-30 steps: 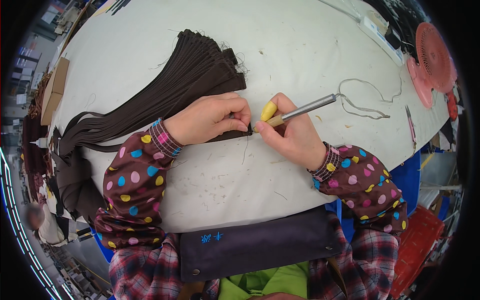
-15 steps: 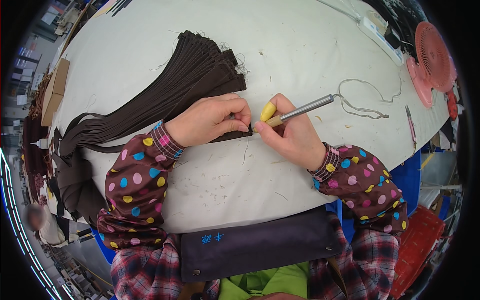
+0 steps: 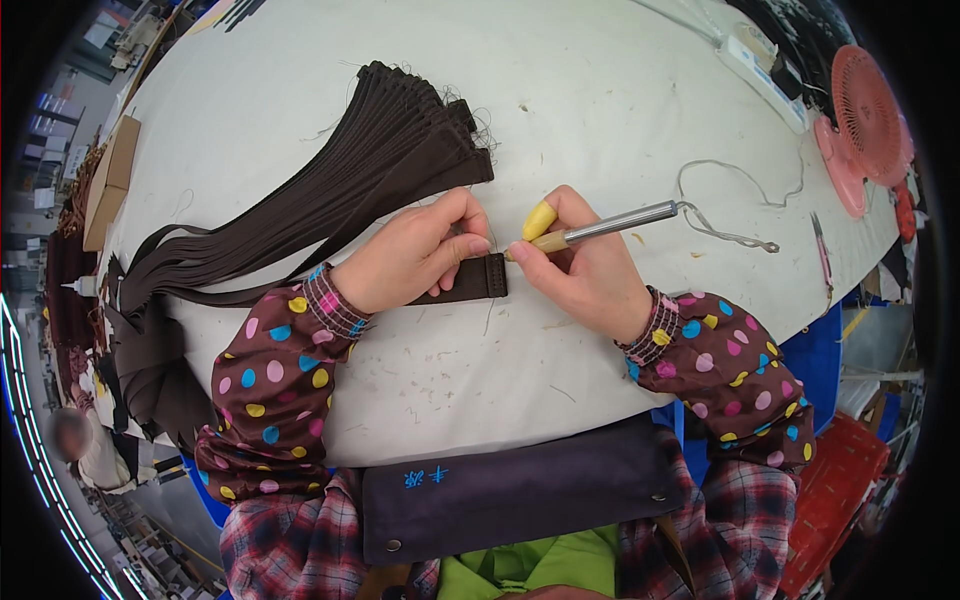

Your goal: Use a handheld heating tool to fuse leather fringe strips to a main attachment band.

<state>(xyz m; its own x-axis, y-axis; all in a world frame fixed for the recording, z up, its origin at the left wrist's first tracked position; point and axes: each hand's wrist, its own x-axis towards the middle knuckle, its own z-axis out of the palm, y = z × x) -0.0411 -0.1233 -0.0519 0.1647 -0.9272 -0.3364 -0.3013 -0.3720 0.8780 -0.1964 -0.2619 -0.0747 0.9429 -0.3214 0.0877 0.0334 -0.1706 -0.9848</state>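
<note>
My left hand [image 3: 415, 252] is closed on a dark brown fabric strap [image 3: 460, 288]. Its thumb and index finger pinch at the upper edge, close to the stitched end; whether a thread is between them I cannot tell. My right hand [image 3: 585, 265], with a yellow cover on one finger, grips a corded pen-shaped tool [image 3: 625, 220] with a metal barrel and a tan front part. The tool's front points left, at the strap's end beside my left fingertips; its very tip is hardly visible. Behind my left hand fans a bundle of similar dark straps [image 3: 340, 180], loose threads at their ends.
Thread bits dot the pale tabletop [image 3: 470, 370]. At the right lie the tool's cord [image 3: 740, 170] and small pink-handled scissors or tweezers [image 3: 821, 250]. A pink fan [image 3: 865, 115] and white power strip [image 3: 762, 75] stand at the far right. A cardboard box [image 3: 110, 185] is left.
The strap's end has turned flat, showing its broad face and stitching below my left fingers. My left fingertips have shifted slightly left; the tool's rear and cord moved slightly right and down.
</note>
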